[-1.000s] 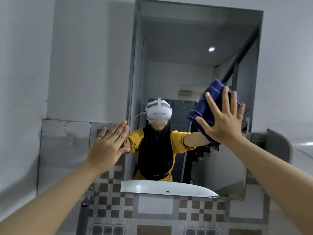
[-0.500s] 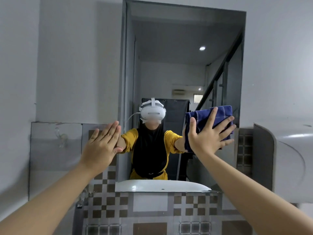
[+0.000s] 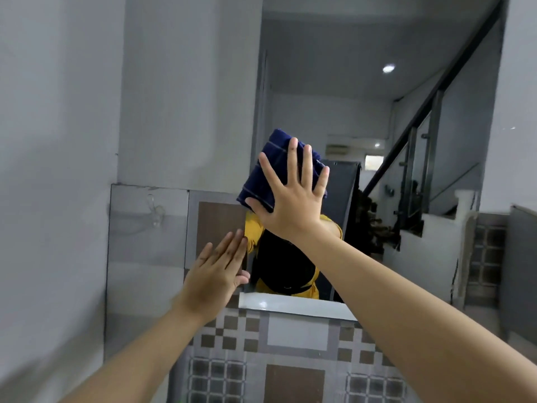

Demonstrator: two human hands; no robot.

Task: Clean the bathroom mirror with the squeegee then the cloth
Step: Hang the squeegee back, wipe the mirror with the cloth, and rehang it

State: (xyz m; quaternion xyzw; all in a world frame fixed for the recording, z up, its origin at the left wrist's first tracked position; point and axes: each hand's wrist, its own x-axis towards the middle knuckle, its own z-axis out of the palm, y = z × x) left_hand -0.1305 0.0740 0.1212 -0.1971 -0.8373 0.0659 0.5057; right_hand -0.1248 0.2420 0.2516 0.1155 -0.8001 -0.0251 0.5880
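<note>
The frameless bathroom mirror [image 3: 377, 117] hangs on the wall ahead and reflects a person in a yellow top. My right hand [image 3: 290, 196] presses a folded dark blue cloth [image 3: 267, 173] flat against the mirror's left side, fingers spread over it. My left hand [image 3: 216, 271] rests flat with fingers together at the mirror's lower left edge, on the tiled wall. No squeegee is in view.
Below the mirror runs a patterned brown and grey tile wall [image 3: 296, 335]. A reflected white basin rim [image 3: 290, 305] shows at the mirror's bottom. A plain white wall [image 3: 58, 141] stands on the left, a grey wall [image 3: 520, 141] on the right.
My right hand slid the cloth from the mirror's right side to its left side and a little upward. My left hand stayed at the lower left edge. The view shifted right.
</note>
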